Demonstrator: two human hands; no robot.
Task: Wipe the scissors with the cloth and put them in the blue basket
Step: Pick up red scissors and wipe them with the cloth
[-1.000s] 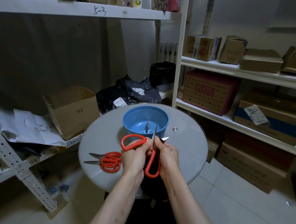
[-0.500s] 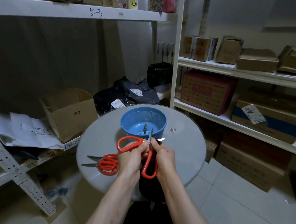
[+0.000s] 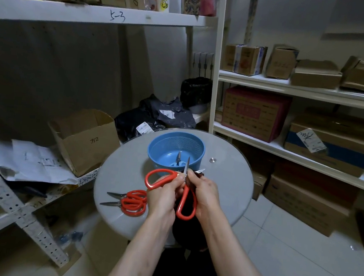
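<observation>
Left hand point(image 3: 163, 199) grips the red scissors point(image 3: 183, 216) by a handle; right hand point(image 3: 204, 193) pinches one blade (blades apart) through dark cloth point(image 3: 187, 229).

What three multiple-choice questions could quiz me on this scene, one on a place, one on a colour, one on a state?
1. Where is the basket? A: on the table. B: on the floor. C: on a shelf.
2. What colour are the handles of the held scissors? A: blue. B: black. C: red.
3. How are those scissors' blades? A: shut together. B: spread apart. C: inside the basket.
Answers: 1 A, it stands on the round top; 2 C, both loops are red; 3 B, one tip points up, the other to the right.
</observation>
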